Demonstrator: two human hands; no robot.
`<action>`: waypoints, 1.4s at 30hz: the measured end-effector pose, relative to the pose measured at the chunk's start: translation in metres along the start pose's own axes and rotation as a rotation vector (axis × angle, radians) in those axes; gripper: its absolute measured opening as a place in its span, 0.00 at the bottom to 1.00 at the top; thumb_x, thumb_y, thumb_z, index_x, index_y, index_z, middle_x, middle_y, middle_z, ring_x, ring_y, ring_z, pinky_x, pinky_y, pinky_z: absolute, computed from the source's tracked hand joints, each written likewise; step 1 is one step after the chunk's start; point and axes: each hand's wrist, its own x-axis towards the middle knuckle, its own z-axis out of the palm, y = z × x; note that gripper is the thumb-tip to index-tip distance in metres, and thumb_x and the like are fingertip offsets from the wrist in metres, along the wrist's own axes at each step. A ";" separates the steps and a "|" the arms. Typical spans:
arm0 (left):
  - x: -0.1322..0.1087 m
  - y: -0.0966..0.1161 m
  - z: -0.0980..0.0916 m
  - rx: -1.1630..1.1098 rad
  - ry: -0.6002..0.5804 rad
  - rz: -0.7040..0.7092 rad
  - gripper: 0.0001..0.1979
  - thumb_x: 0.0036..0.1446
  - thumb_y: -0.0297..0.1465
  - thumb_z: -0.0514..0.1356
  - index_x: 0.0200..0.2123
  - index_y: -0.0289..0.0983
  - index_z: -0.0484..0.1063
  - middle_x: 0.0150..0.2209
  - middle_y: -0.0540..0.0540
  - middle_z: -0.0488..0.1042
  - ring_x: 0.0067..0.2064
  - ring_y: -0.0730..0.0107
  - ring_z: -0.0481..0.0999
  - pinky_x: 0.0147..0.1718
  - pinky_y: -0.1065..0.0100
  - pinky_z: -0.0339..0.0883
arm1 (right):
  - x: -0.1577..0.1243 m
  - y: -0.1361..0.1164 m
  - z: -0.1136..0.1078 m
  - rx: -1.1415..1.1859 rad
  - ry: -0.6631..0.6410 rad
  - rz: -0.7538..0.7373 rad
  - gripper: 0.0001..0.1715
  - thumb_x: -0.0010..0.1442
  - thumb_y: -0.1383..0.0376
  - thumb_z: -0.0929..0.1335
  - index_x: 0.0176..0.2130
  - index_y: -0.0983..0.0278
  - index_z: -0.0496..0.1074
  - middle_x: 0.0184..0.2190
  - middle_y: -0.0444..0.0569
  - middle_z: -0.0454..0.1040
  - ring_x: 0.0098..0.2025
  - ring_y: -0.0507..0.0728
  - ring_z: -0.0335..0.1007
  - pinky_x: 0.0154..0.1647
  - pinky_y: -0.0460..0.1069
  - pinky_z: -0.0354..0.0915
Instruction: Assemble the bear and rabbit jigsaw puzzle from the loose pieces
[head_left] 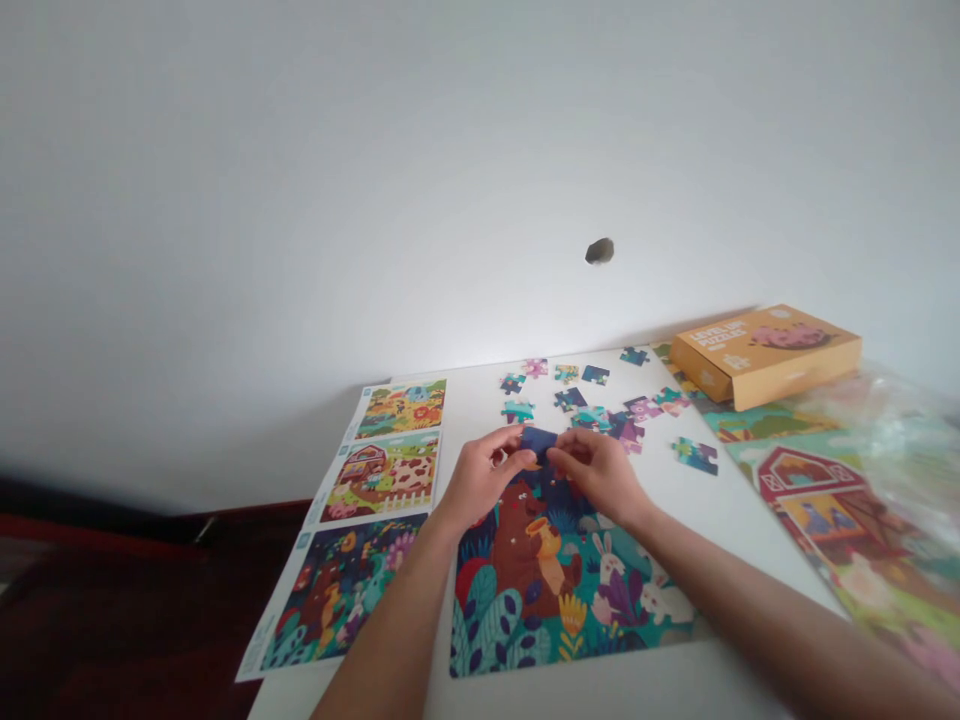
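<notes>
Between my two hands is a dark blue puzzle piece [538, 440], held over the top edge of a partly assembled jigsaw puzzle [517, 560] showing a bear with a honey pot and white rabbits. My left hand [486, 475] pinches the piece's left side between thumb and fingers. From the other side, my right hand [598, 472] grips its right edge the same way. Just beyond the hands lie several loose puzzle pieces [570, 399] in blue, teal and pink. One teal and blue piece [696, 455] sits apart on the right.
A printed picture sheet [322, 535] with three scenes lies along the table's left edge. At the back right an orange puzzle box [765, 350] rests on a finished farm puzzle [825, 500], beside clear plastic wrap [900, 430]. The white wall [450, 200] behind has a hole.
</notes>
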 end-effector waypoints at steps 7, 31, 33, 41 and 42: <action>0.002 -0.011 -0.031 0.167 0.120 -0.141 0.11 0.59 0.34 0.60 0.45 0.39 0.71 0.23 0.55 0.73 0.24 0.72 0.71 0.27 0.72 0.61 | 0.001 0.006 -0.003 -0.392 0.001 -0.208 0.12 0.64 0.59 0.66 0.40 0.60 0.78 0.32 0.46 0.78 0.29 0.53 0.69 0.33 0.48 0.62; 0.004 -0.029 -0.045 0.498 0.035 -0.118 0.14 0.51 0.23 0.67 0.40 0.42 0.81 0.43 0.46 0.78 0.47 0.62 0.76 0.52 0.62 0.66 | 0.002 0.018 -0.004 -0.453 -0.030 -0.306 0.10 0.64 0.65 0.65 0.40 0.62 0.77 0.33 0.48 0.76 0.36 0.56 0.72 0.38 0.49 0.65; 0.004 -0.028 -0.045 0.512 -0.028 -0.068 0.14 0.51 0.22 0.66 0.40 0.42 0.82 0.43 0.46 0.78 0.47 0.62 0.76 0.53 0.61 0.66 | 0.002 0.018 -0.004 -0.453 -0.033 -0.305 0.10 0.63 0.65 0.65 0.40 0.62 0.77 0.33 0.48 0.76 0.35 0.55 0.72 0.38 0.49 0.65; 0.005 -0.026 -0.044 0.477 -0.099 -0.015 0.16 0.52 0.19 0.63 0.41 0.42 0.81 0.46 0.46 0.80 0.50 0.60 0.76 0.55 0.59 0.65 | 0.002 0.019 -0.005 -0.454 -0.040 -0.320 0.10 0.63 0.66 0.65 0.40 0.62 0.77 0.32 0.48 0.75 0.35 0.55 0.71 0.38 0.49 0.65; 0.005 -0.026 -0.044 0.472 -0.098 -0.012 0.16 0.52 0.19 0.63 0.41 0.42 0.81 0.46 0.46 0.80 0.50 0.60 0.75 0.55 0.59 0.65 | 0.002 0.020 -0.005 -0.455 -0.041 -0.319 0.10 0.64 0.66 0.65 0.39 0.62 0.77 0.32 0.48 0.76 0.34 0.55 0.71 0.38 0.49 0.65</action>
